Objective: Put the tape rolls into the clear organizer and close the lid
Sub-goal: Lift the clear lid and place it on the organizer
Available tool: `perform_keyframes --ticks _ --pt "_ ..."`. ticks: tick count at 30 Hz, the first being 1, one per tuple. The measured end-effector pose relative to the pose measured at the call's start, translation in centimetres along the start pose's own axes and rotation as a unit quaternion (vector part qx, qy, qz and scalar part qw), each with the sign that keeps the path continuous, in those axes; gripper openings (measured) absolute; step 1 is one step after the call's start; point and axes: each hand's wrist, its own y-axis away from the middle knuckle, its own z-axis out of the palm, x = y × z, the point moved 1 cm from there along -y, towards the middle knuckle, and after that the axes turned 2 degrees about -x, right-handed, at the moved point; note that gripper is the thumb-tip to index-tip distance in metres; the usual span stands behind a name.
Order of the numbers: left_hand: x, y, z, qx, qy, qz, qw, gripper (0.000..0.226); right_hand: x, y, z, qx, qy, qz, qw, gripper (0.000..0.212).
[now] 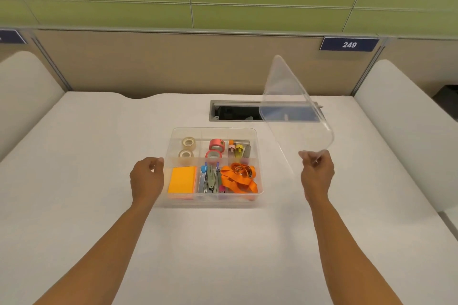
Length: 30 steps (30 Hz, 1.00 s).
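Observation:
The clear organizer (257, 156) sits uncovered in the middle of the white desk. Two clear tape rolls (188, 142) lie in its back left compartment. Two pink tape rolls (216, 144) lie in the back middle one. My left hand (148, 177) rests against the organizer's left wall, fingers curled on its rim. My right hand (317, 173) pinches the lower corner of the clear lid (292, 104), which stands tilted in the air to the right of the organizer and apart from it.
Other compartments hold an orange sticky-note pad (182, 179), pens and clips (210, 178), an orange lanyard (240, 179) and small items (239, 150). A cable hatch (235, 111) opens in the desk behind the organizer. Partition walls stand behind and at both sides.

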Motion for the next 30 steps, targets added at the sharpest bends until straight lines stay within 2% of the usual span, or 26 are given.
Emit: perform_keyframes --ticks 3,5,8,11,14,15,17,20,22,24,27,30 --pt "1.6 -0.2 -0.2 -0.014 0.064 -0.024 0.998 0.038 -1.5 -0.5 1.3 -0.047 0.065 -0.085 0.993 0.021" --pt "2.4 -0.9 -0.5 -0.047 0.171 -0.082 0.981 0.045 -2.4 -0.3 2.0 -0.087 0.095 -0.149 0.98 0.024" --pt "2.8 -2.1 -1.4 -0.13 0.36 -0.166 0.909 0.062 -3.1 0.2 2.8 -0.147 0.108 -0.218 0.959 0.019" --pt "1.8 -2.9 -2.5 -0.221 0.465 -0.202 0.833 0.075 -3.2 0.6 3.5 -0.214 0.105 -0.257 0.937 0.014" --pt "0.7 -3.2 -3.3 -0.257 0.494 -0.204 0.805 0.066 -2.4 0.9 4.2 -0.259 0.147 -0.305 0.904 0.015" --pt "0.3 -3.1 -3.4 -0.258 0.488 -0.203 0.809 0.058 -2.2 1.0 4.4 -0.269 0.167 -0.311 0.896 0.016" --pt "-0.5 -2.7 -3.6 -0.252 0.443 -0.196 0.838 0.039 -1.8 1.3 4.6 -0.269 0.198 -0.334 0.881 0.018" --pt "-2.1 -1.9 -3.9 -0.249 0.348 -0.19 0.883 0.019 -0.9 1.7 4.6 -0.215 0.242 -0.372 0.87 0.024" --pt "-3.0 -1.2 -4.0 -0.242 0.313 -0.193 0.898 0.018 -0.4 1.9 4.7 -0.211 0.246 -0.318 0.891 0.027" --pt "-3.7 -0.5 -3.8 -0.225 0.295 -0.202 0.906 0.017 0.3 2.1 4.9 -0.257 0.232 -0.248 0.905 0.028" --pt "-4.7 0.4 -3.1 -0.191 0.285 -0.217 0.914 0.017 1.3 2.5 4.8 -0.299 0.219 -0.24 0.897 0.031" --pt "-5.3 1.0 -2.6 -0.16 0.281 -0.215 0.921 0.018 1.8 2.6 4.8 -0.312 0.185 -0.172 0.916 0.04"
